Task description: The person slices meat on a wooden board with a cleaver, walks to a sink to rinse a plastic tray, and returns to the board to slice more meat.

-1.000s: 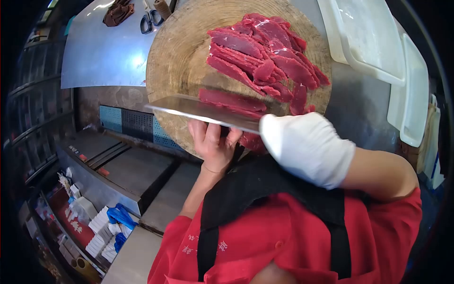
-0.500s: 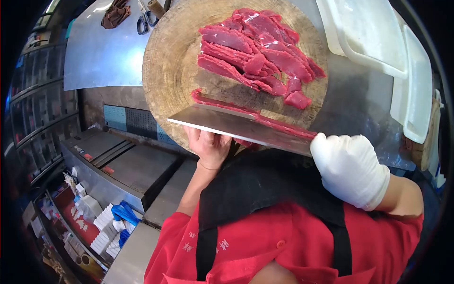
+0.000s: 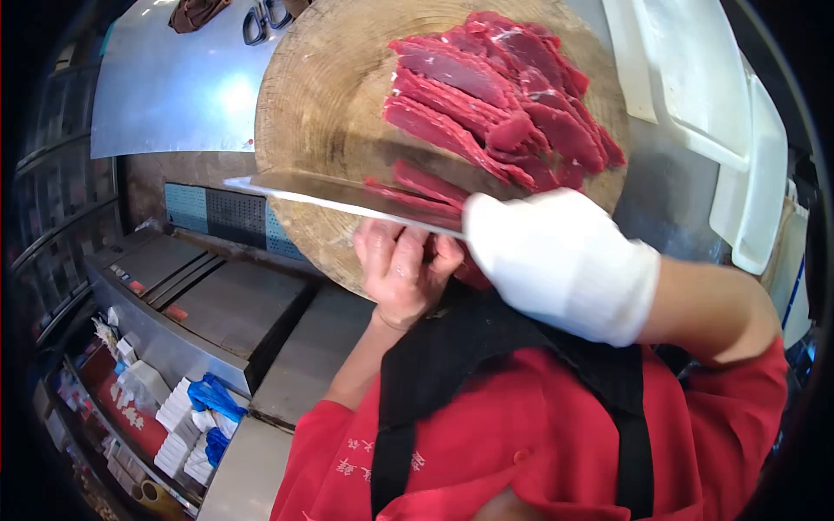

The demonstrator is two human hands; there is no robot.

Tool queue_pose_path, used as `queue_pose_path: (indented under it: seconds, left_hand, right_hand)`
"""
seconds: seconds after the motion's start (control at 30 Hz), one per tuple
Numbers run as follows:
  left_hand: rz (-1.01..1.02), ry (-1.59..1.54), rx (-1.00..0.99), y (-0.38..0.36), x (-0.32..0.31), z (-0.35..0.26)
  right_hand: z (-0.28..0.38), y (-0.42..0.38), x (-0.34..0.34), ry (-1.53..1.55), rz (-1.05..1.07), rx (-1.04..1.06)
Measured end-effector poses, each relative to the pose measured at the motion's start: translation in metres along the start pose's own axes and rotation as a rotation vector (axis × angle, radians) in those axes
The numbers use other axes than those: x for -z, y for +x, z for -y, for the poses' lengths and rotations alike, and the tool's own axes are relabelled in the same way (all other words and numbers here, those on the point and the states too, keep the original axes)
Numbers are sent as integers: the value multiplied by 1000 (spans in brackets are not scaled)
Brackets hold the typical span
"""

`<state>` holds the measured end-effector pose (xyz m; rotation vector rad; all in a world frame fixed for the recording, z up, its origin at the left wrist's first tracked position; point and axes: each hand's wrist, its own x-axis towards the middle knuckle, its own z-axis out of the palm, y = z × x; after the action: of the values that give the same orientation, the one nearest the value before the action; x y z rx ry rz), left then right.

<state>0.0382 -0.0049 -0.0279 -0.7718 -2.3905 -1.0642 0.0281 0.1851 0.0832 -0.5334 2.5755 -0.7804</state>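
A round wooden chopping block (image 3: 304, 113) bears a pile of sliced red meat (image 3: 504, 95). My right hand (image 3: 565, 265), in a white glove, is wrapped round the handle end of a broad cleaver (image 3: 347, 193), whose blade points left across the block. Thin strips of meat (image 3: 430, 184) lie along the far side of the blade. Bare, with curled fingers, my left hand (image 3: 404, 269) presses close to the blade's near side at the block's front edge. Some meat shows beside its fingers, partly hidden by the blade and the glove.
Scissors (image 3: 254, 24) and a brown cloth (image 3: 198, 13) lie on the metal table (image 3: 174, 95) at the upper left. White plastic trays (image 3: 695, 87) stand at the right. Lower left are a steel counter (image 3: 234, 300), stacked white boxes (image 3: 178, 434) and a blue bag (image 3: 215, 397).
My right hand and the cleaver have moved left, with the blade's tip now past the block's left edge. My left hand has shifted slightly right. The view has shifted a little.
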Motion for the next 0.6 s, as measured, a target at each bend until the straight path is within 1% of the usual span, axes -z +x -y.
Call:
queue_pose_path:
  seconds: [0.03, 0.07, 0.1, 0.13, 0.2, 0.23, 0.3, 0.37, 0.43, 0.47, 0.5, 0.53, 0.57, 0.6]
  left_hand:
    - [25, 56, 49, 3, -1, -2]
    - [-1, 33, 18, 5, -1, 0]
    - [5, 43, 32, 2, -2, 0]
    - [-3, 51, 15, -1, -1, 0]
    - [-64, 57, -23, -6, -6, 5]
    - [-69, 51, -28, -6, -6, 4]
    - [13, 70, 30, -6, 0, 0]
    - [24, 69, 22, -7, 1, -3]
    - [-3, 71, 44, -13, -2, -1]
    - [-15, 83, -21, -15, -2, 2]
    - [-31, 93, -86, -16, -2, 6]
    - [64, 100, -71, -27, 1, 15]
    - [72, 101, -97, -34, 1, 20]
    - [72, 79, -68, -37, 0, 22]
  right_hand:
    - [1, 7, -6, -42, -52, 60]
    - [-3, 7, -11, -25, -107, 88]
    - [-3, 4, -12, -7, -163, 118]
    - [1, -7, -9, -8, -176, 116]
    - [4, -26, 0, -48, 93, -145]
    - [-4, -38, 1, -186, 137, -180]
    - [-22, -58, 6, -220, -84, -154]
    - [-19, -70, 9, -234, -83, -191]
    - [-10, -83, 11, -162, -168, -76]
    - [-6, -92, 10, -200, -148, -61]
    - [-2, -101, 8, -247, -193, -18]
    - [1, -108, 8, -379, -149, -26]
    - [3, -114, 8, -510, -102, -35]
    - [3, -118, 7, -507, -100, -34]
